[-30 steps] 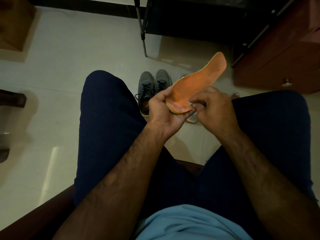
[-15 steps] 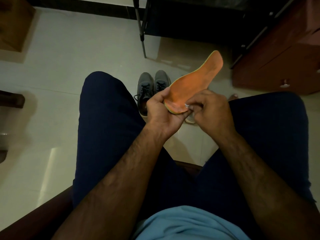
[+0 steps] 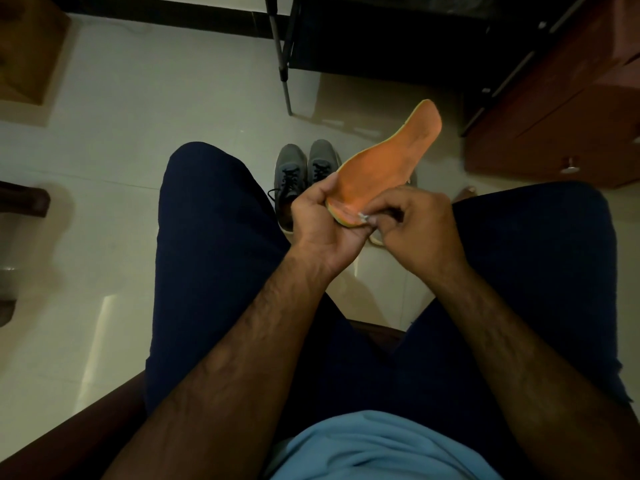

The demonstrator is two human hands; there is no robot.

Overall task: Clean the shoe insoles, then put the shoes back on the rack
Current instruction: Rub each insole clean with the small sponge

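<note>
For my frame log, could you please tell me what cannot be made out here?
Head view: the small pale item pinched by the right hand is too small, half covered by fingers.
Head view: the heel of the orange insole is partly covered by the left hand.
Head view: the rack is too dark, cut by the top edge.
Head view: the shoe behind both hands shows only a sole edge.
</note>
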